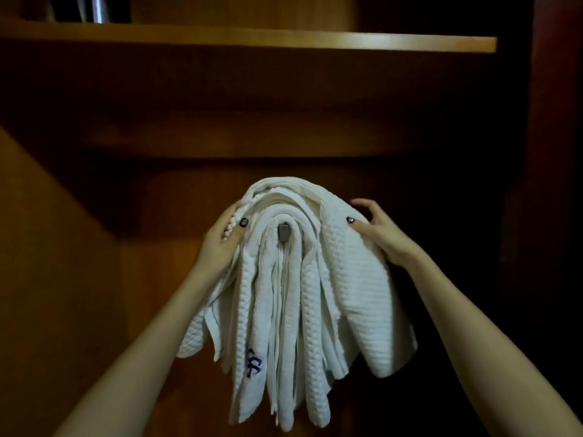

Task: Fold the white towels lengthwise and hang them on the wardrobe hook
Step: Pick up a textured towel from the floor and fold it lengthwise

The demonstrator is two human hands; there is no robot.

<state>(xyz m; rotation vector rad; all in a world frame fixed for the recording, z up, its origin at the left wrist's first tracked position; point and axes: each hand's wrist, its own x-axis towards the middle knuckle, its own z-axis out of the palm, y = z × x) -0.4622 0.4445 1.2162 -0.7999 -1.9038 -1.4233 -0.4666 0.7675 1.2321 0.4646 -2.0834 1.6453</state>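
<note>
Gripping the left edge between thumb and fingers, the left hand point(220, 239) holds white waffle-textured towels point(347, 279), draped in layered folds over the wardrobe hook point(284, 232); the right hand point(383, 236) rests, fingers spread, on their right side.

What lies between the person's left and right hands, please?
In the head view, the white towels draped over the metal hook lie between the left hand and right hand.
</note>
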